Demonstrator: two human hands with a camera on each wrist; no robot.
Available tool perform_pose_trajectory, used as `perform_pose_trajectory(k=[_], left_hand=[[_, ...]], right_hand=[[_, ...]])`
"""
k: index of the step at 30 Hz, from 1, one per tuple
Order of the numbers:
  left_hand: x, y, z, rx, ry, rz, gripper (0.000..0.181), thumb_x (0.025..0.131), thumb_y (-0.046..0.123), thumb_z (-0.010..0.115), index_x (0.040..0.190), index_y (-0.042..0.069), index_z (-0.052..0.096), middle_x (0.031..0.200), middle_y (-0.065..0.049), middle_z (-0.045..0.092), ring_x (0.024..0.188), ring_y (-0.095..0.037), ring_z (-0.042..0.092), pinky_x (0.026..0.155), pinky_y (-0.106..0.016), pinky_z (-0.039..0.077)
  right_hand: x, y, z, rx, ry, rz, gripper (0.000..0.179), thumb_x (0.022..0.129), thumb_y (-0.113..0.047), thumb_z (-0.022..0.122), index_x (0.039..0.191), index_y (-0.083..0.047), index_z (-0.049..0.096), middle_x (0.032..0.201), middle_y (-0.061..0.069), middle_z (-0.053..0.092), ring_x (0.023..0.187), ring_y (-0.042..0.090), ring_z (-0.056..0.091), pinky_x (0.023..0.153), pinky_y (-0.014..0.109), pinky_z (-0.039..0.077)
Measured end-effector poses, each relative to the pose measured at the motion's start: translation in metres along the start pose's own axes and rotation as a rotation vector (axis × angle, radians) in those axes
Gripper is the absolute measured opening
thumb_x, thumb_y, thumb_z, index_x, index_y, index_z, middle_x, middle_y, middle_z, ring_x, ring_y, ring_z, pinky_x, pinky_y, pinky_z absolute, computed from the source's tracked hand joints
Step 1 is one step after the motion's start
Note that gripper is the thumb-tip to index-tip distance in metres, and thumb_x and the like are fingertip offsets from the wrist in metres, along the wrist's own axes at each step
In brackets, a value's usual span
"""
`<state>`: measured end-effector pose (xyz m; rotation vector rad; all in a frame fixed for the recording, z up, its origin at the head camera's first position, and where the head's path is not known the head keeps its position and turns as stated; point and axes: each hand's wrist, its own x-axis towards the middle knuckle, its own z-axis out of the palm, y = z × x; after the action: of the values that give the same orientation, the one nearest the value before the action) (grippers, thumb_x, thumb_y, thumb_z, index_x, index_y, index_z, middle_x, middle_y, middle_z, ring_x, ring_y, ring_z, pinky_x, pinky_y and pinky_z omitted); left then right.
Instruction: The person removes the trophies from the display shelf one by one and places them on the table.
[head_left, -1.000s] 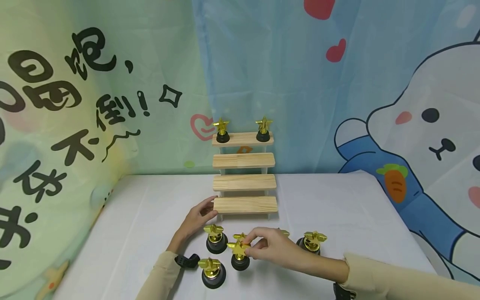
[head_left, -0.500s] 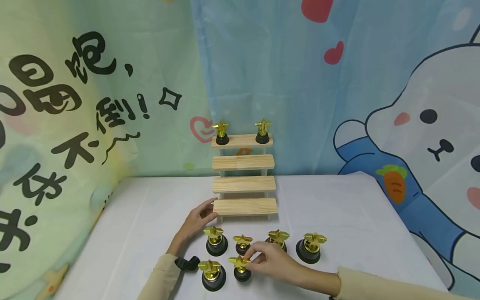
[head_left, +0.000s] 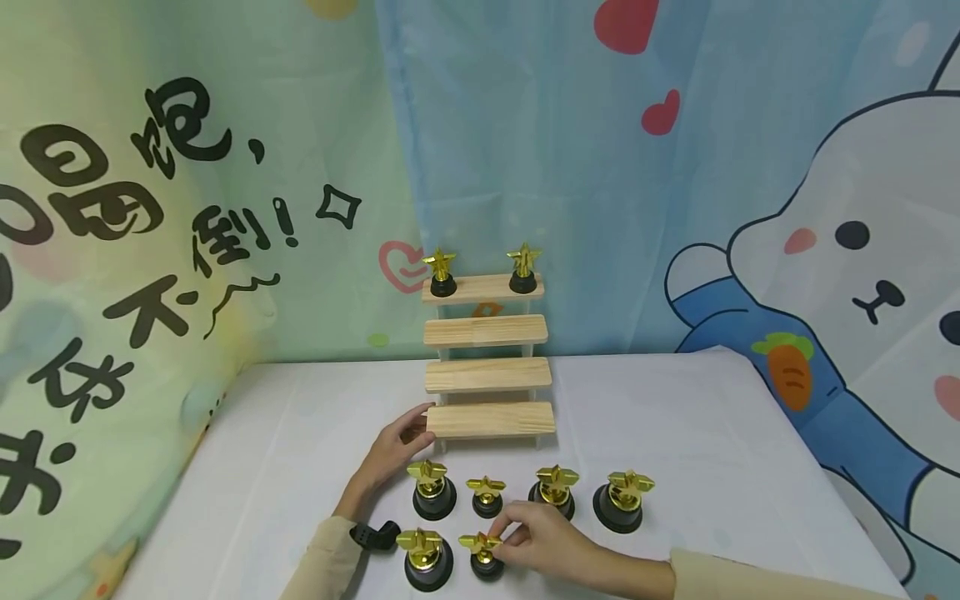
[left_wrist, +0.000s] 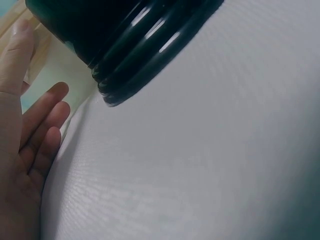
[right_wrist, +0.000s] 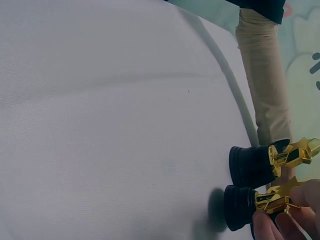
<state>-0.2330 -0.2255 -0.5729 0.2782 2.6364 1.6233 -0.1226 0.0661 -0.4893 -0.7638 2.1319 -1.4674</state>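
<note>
My right hand (head_left: 547, 540) pinches a small gold star trophy (head_left: 486, 570) by its star, its black round base pointing down. Whether that base touches the table I cannot tell. In the right wrist view the fingertips hold the same star trophy (right_wrist: 240, 207), beside a larger one (right_wrist: 255, 165). My left hand (head_left: 392, 450) rests against the left end of the lowest step (head_left: 491, 420) of a wooden stand. In the left wrist view its thumb (left_wrist: 14, 62) lies along the wood, the other fingers loosely bent below, near a black trophy base (left_wrist: 130, 45).
Two star trophies (head_left: 442, 275) (head_left: 523, 271) stand on the top step. In front of the stand are a small trophy (head_left: 487, 503) and several bigger ones, among them the front left one (head_left: 427, 571) and the far right one (head_left: 618, 510). A printed cloth (head_left: 600, 208) hangs behind the white table (head_left: 660, 433).
My right hand has brought the small trophy down and towards me, away from the small one behind it. The left hand stays at the step's end. The head view has tilted slightly up.
</note>
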Motion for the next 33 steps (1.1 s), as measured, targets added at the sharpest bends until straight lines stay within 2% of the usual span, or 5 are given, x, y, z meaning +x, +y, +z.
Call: perform_pose_trajectory(k=[6,13,16,23,33], left_hand=[[-0.001,-0.001,0.002,0.009,0.004,0.016,0.055,0.09,0.032,0.068,0.141,0.02,0.05,0.119,-0.007,0.068,0.1,-0.012,0.065,0.083,-0.022,0.049],[-0.002,0.0,0.004,-0.017,0.012,0.018,0.053,0.091,0.023,0.069,0.14,0.016,0.051,0.119,-0.01,0.068,0.102,-0.02,0.065,0.082,-0.022,0.049],[-0.002,0.0,0.004,-0.003,0.016,0.029,0.053,0.091,0.023,0.069,0.14,0.014,0.051,0.118,-0.011,0.068,0.1,-0.019,0.065,0.081,-0.022,0.05],[-0.001,-0.002,0.001,0.013,0.006,0.023,0.055,0.09,0.029,0.069,0.141,0.018,0.051,0.119,-0.009,0.068,0.101,-0.014,0.066,0.083,-0.022,0.05],[0.002,-0.004,0.001,0.01,0.004,0.01,0.054,0.09,0.033,0.069,0.14,0.023,0.052,0.118,-0.005,0.069,0.1,-0.013,0.065,0.083,-0.022,0.049]], right_hand=[[-0.001,0.004,0.001,-0.002,-0.007,0.014,0.012,0.082,-0.009,0.075,0.091,-0.006,0.068,0.099,0.01,0.067,0.076,-0.001,0.066,0.064,0.017,0.052],[-0.002,0.008,0.005,-0.008,-0.027,0.046,0.011,0.081,-0.007,0.074,0.089,-0.005,0.067,0.097,0.009,0.068,0.075,-0.003,0.066,0.064,0.015,0.051],[-0.003,0.01,0.006,-0.01,-0.031,0.053,0.011,0.081,-0.007,0.073,0.089,-0.005,0.066,0.096,0.009,0.069,0.074,-0.002,0.065,0.064,0.015,0.051],[-0.005,0.011,0.009,-0.011,-0.045,0.104,0.011,0.082,-0.009,0.073,0.089,-0.007,0.065,0.093,0.008,0.071,0.073,-0.001,0.064,0.063,0.014,0.049],[-0.004,0.012,0.008,0.006,-0.056,0.111,0.012,0.083,-0.009,0.073,0.091,-0.006,0.065,0.091,0.007,0.071,0.071,-0.001,0.063,0.062,0.014,0.049]])
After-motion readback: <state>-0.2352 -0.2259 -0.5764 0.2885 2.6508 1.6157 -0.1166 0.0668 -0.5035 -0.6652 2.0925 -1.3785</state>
